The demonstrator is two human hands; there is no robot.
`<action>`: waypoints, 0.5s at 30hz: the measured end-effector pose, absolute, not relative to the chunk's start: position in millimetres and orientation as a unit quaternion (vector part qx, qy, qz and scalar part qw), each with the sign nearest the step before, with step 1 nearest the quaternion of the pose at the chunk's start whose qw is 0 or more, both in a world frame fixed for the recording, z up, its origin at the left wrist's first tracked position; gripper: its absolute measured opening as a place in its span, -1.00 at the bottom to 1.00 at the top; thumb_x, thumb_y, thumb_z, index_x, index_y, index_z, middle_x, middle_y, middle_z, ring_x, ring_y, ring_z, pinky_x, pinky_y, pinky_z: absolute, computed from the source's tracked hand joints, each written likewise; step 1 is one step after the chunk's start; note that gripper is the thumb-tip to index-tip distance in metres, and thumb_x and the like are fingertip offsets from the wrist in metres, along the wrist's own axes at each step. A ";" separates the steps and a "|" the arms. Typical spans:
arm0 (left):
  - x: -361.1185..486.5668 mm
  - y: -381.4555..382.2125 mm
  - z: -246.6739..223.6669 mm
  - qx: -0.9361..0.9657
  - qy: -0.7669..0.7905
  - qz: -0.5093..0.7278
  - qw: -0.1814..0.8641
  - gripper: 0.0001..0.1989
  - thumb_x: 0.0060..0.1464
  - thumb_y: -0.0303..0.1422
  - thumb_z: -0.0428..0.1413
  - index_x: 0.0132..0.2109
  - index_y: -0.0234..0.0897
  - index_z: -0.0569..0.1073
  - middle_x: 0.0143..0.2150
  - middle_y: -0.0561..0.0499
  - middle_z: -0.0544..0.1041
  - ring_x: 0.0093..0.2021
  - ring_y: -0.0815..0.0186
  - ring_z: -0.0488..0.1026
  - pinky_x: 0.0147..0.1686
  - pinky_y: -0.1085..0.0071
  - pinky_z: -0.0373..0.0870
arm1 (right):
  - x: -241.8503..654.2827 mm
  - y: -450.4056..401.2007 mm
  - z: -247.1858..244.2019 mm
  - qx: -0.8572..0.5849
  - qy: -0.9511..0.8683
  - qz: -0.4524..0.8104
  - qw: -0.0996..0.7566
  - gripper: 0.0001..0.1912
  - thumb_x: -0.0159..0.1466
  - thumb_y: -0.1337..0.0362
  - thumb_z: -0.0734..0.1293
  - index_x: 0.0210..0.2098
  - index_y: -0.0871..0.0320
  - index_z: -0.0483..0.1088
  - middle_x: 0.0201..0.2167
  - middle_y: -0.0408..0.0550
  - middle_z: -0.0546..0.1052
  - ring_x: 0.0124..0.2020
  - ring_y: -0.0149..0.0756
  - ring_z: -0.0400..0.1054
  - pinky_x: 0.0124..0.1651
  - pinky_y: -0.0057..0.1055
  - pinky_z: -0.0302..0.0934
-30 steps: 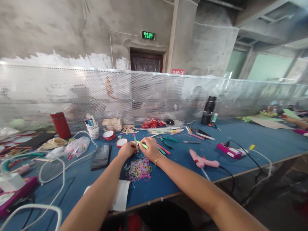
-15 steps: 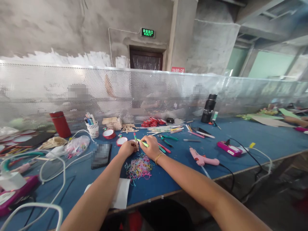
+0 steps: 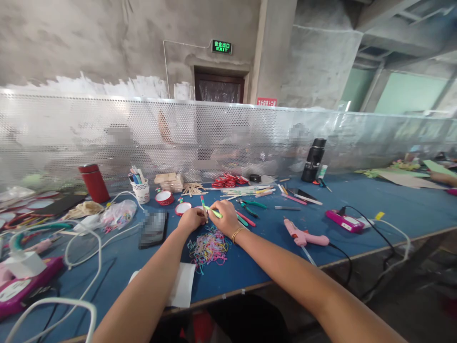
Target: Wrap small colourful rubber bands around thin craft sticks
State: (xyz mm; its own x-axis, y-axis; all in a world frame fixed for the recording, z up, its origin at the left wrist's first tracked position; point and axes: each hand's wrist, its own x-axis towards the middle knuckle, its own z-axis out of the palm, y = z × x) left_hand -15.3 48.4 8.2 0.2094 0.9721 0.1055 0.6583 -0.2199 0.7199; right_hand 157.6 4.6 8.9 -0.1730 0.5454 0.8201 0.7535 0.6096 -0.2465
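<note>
My left hand (image 3: 193,219) is closed around a small wooden stick (image 3: 203,204) with a coloured upper end, held upright over the blue table. My right hand (image 3: 224,216) is closed on a light green marker (image 3: 215,213), its front end against or very near the stick. Just below both hands lies a tangled pile of colourful strings (image 3: 209,247). Behind my left hand is a round red-rimmed piece (image 3: 183,208). Pliers with green handles (image 3: 250,205) and more markers (image 3: 246,218) lie right of my right hand.
Left are a phone (image 3: 153,230), a cup of pens (image 3: 142,190), a red bottle (image 3: 94,182) and white cables. Right are a pink glue gun (image 3: 305,236), a black bottle (image 3: 313,161) and a magenta power strip (image 3: 344,221). A perforated screen (image 3: 221,138) stands behind.
The whole view has shifted slightly, so things sit a little further right. Both hands keep their holds, and the marker lies slightly flatter against the stick.
</note>
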 end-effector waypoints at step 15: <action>-13.8 44.6 12.1 0.720 0.573 0.276 0.276 -0.92 -0.12 -0.37 0.19 -0.42 -0.29 0.54 -0.53 0.04 0.53 -0.53 0.39 0.38 -0.54 0.51 0.21 | 157.8 5.5 8.2 -0.438 -0.751 -0.112 0.482 -0.88 0.28 0.20 0.29 -0.35 0.09 0.37 -0.41 -0.12 0.46 -0.26 -0.29 0.28 -0.11 -0.37 0.04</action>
